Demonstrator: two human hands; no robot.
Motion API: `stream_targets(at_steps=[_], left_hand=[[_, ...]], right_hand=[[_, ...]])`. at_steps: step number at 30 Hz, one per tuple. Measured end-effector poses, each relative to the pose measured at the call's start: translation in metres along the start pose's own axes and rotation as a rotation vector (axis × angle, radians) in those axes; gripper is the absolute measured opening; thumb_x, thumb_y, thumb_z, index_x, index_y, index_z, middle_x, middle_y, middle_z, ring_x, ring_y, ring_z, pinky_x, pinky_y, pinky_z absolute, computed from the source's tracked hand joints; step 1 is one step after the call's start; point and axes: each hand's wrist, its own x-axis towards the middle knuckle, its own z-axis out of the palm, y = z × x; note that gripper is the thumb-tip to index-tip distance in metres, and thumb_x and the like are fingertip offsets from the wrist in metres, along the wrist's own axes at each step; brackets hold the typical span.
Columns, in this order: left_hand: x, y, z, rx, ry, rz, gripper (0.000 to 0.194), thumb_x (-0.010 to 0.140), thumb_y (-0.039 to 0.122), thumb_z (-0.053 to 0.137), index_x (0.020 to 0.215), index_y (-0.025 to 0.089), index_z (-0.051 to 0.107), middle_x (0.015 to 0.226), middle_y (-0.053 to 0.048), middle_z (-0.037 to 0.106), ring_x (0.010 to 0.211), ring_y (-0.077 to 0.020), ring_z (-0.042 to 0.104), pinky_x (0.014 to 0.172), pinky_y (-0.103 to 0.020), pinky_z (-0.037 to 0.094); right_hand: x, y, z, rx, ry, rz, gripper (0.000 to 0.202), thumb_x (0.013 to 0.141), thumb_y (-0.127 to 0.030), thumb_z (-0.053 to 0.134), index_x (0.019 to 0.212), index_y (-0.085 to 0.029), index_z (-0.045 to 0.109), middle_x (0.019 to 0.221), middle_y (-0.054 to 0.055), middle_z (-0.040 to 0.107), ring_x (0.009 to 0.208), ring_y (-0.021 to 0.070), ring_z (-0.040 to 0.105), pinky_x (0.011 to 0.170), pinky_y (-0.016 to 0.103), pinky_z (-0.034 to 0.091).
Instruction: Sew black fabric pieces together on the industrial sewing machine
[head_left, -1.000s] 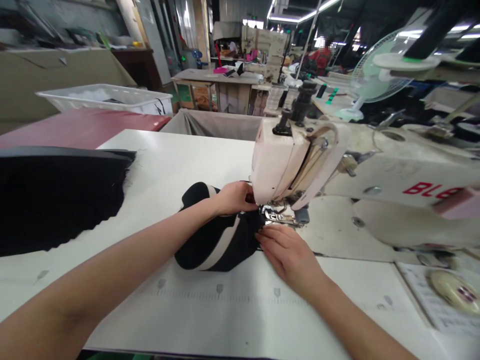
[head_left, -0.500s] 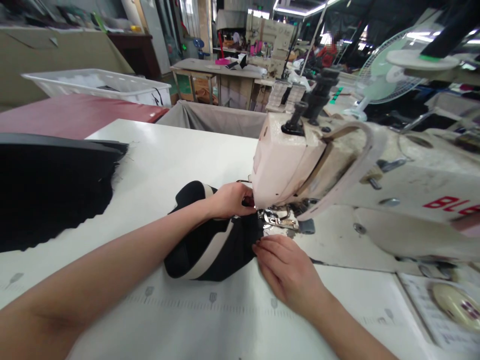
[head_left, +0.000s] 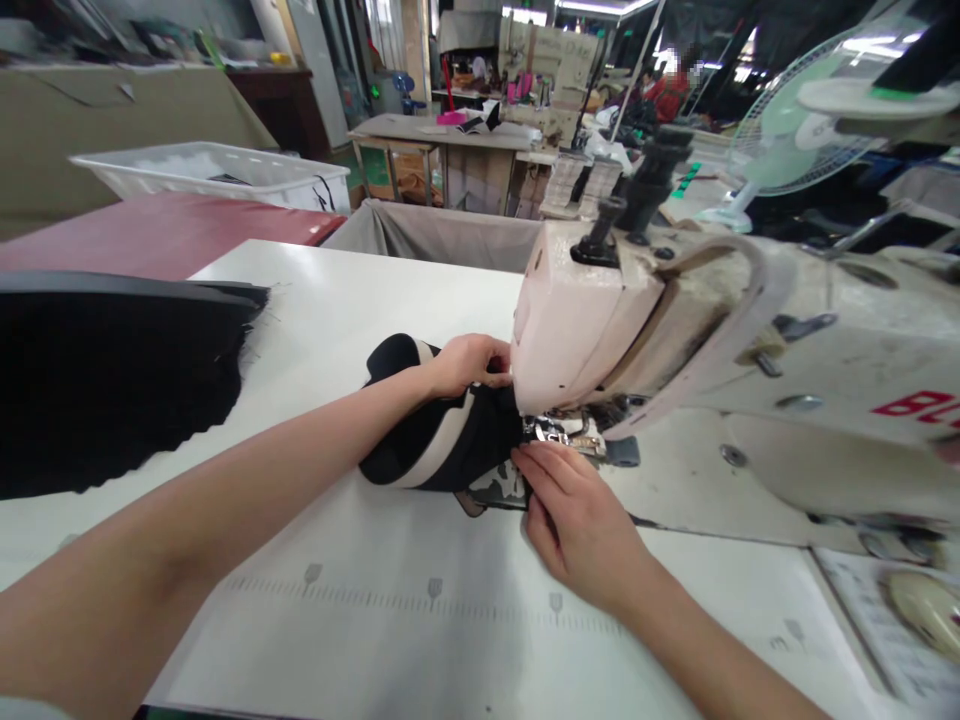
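A black fabric piece with a light stripe (head_left: 442, 445) lies bunched on the white table, its right edge at the needle area of the sewing machine (head_left: 585, 310). My left hand (head_left: 471, 365) grips the fabric's far side beside the machine head, fingers curled and partly hidden. My right hand (head_left: 574, 500) has its fingers pressed together on the fabric's near right edge, just in front of the metal presser foot (head_left: 559, 432). A patterned grey piece (head_left: 499, 487) shows under the near edge, left of my right hand.
Black cloth (head_left: 112, 380) with a frayed edge covers the table's left side. A white plastic basket (head_left: 217, 170) stands beyond, by a red surface (head_left: 180, 225). At the right are a fan (head_left: 795, 130) and a round object (head_left: 922, 600). A person in red (head_left: 670, 95) is far back.
The striped fabric has moved away from me along the machine with my left hand, and its near part has folded less widely. The patterned grey piece has come into view. My right hand shifted slightly forward.
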Motion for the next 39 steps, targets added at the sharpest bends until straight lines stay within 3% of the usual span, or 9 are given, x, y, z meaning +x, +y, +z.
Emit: stream_targets(at_steps=[7, 12, 16, 19, 22, 28, 31, 35, 39], left_hand=[[0.007, 0.000, -0.016, 0.062, -0.014, 0.105, 0.012, 0.071, 0.021, 0.062, 0.081, 0.015, 0.064, 0.080, -0.002, 0.063, 0.079, -0.0190, 0.057, 0.077, -0.030, 0.045], [-0.066, 0.020, -0.059, 0.078, 0.384, 0.177, 0.022, 0.086, 0.035, 0.051, 0.089, 0.014, 0.057, 0.093, -0.006, 0.057, 0.088, -0.0184, 0.051, 0.083, -0.031, 0.041], [-0.145, 0.029, -0.032, 0.225, 0.014, 0.194, 0.035, 0.083, 0.052, 0.057, 0.090, 0.017, 0.057, 0.088, -0.004, 0.059, 0.079, -0.0192, 0.054, 0.071, -0.030, 0.042], [-0.166, 0.031, 0.004, 0.515, 0.018, 0.153, 0.029, 0.094, 0.039, 0.042, 0.089, 0.015, 0.059, 0.091, -0.008, 0.061, 0.084, -0.0233, 0.056, 0.073, -0.034, 0.041], [-0.172, 0.035, -0.001, 0.550, 0.062, 0.034, 0.030, 0.096, 0.030, 0.037, 0.082, 0.015, 0.059, 0.075, -0.006, 0.060, 0.069, -0.0205, 0.056, 0.060, -0.029, 0.038], [-0.222, 0.051, -0.067, -0.116, 0.665, -0.134, 0.039, 0.088, 0.047, 0.050, 0.063, 0.017, 0.053, 0.055, 0.002, 0.051, 0.048, -0.0118, 0.044, 0.042, -0.021, 0.032], [-0.233, 0.065, -0.064, -0.564, 0.838, -0.111, 0.032, 0.082, 0.051, 0.060, 0.078, 0.019, 0.062, 0.065, 0.001, 0.061, 0.055, -0.0132, 0.053, 0.043, -0.020, 0.041], [-0.227, 0.079, -0.049, -1.024, 0.991, -0.035, 0.040, 0.069, 0.052, 0.075, 0.095, 0.022, 0.067, 0.070, 0.000, 0.068, 0.070, -0.0201, 0.066, 0.060, -0.027, 0.058], [-0.225, 0.081, -0.044, -1.097, 1.124, -0.042, 0.040, 0.065, 0.048, 0.079, 0.095, 0.024, 0.068, 0.077, 0.001, 0.072, 0.083, -0.0226, 0.069, 0.073, -0.030, 0.061]], right_hand=[[-0.001, -0.001, 0.000, 0.004, -0.005, 0.030, 0.042, 0.082, -0.009, 0.045, 0.123, -0.008, 0.054, 0.118, 0.017, 0.058, 0.113, 0.0294, 0.051, 0.097, 0.052, 0.049], [-0.004, -0.003, -0.001, -0.020, 0.033, 0.027, 0.037, 0.083, -0.010, 0.046, 0.117, -0.009, 0.058, 0.110, 0.016, 0.061, 0.109, 0.0292, 0.053, 0.094, 0.051, 0.049], [-0.001, -0.006, -0.001, -0.013, 0.051, 0.024, 0.033, 0.080, -0.006, 0.046, 0.109, -0.011, 0.062, 0.103, 0.013, 0.062, 0.100, 0.0262, 0.055, 0.091, 0.048, 0.051], [-0.001, -0.005, -0.001, 0.002, 0.066, 0.014, 0.032, 0.079, -0.004, 0.046, 0.105, -0.011, 0.063, 0.101, 0.013, 0.063, 0.097, 0.0261, 0.054, 0.089, 0.047, 0.051], [-0.007, -0.005, -0.005, 0.045, 0.091, -0.012, 0.029, 0.081, -0.006, 0.046, 0.102, -0.012, 0.066, 0.098, 0.014, 0.065, 0.096, 0.0267, 0.056, 0.087, 0.047, 0.052], [-0.010, -0.058, -0.001, 0.313, 0.243, 0.109, 0.043, 0.094, -0.024, 0.043, 0.136, -0.021, 0.043, 0.131, 0.014, 0.053, 0.121, 0.0258, 0.051, 0.097, 0.049, 0.047], [0.012, -0.101, 0.017, 1.073, 0.359, 0.450, 0.066, 0.086, -0.040, 0.060, 0.143, -0.026, 0.030, 0.145, 0.013, 0.040, 0.130, 0.0263, 0.044, 0.099, 0.045, 0.047], [0.036, -0.130, 0.036, 1.408, 0.294, 0.639, 0.038, 0.080, -0.046, 0.066, 0.106, -0.017, 0.064, 0.101, 0.010, 0.067, 0.091, 0.0212, 0.064, 0.076, 0.033, 0.055], [0.031, -0.129, 0.035, 1.460, 0.341, 0.663, 0.032, 0.082, -0.048, 0.062, 0.076, -0.016, 0.064, 0.066, -0.001, 0.060, 0.063, 0.0114, 0.056, 0.059, 0.022, 0.050]])
